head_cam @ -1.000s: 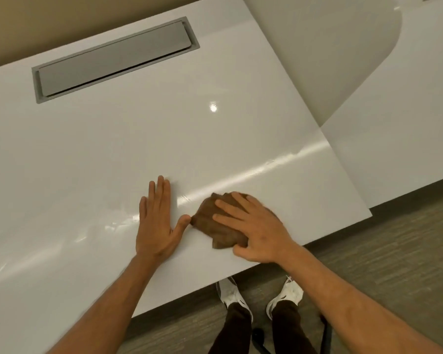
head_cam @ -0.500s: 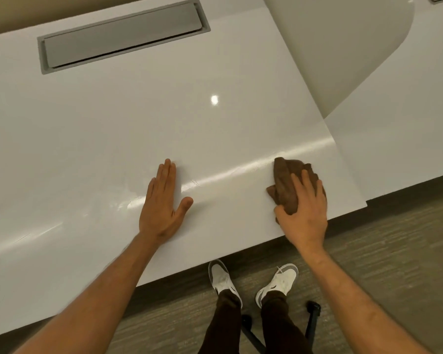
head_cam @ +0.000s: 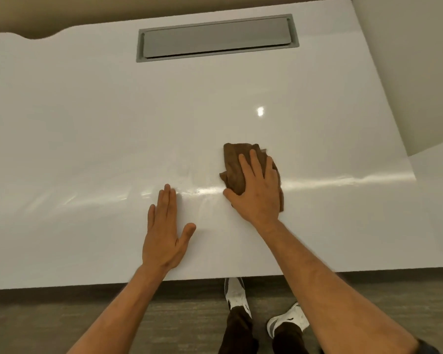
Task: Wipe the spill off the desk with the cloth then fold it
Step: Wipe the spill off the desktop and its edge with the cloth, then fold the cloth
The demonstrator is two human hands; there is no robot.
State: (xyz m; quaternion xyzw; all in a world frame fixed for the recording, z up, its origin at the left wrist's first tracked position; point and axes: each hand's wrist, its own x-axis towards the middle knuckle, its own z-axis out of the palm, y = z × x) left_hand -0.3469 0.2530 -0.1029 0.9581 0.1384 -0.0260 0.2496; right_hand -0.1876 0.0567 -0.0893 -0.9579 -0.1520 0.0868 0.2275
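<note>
Head view: brown cloth [head_cam: 234,169] pressed flat to white desk [head_cam: 87,123] under the right hand [head_cam: 257,192].

The cloth is bunched and lies on the glossy desk top right of centre, covered in part by the right hand, whose fingers are spread and laid flat over it, not curled around it. The left hand [head_cam: 164,233] is laid open, palm down, on bare desk just beside and nearer the front edge, holding nothing. Faint wet streaks [head_cam: 189,175] are seen left of the cloth. A grey recessed hatch [head_cam: 216,38] is set into the far side. White shoes [head_cam: 237,292] are seen below on the floor. No writing or brand mark can be read.
</note>
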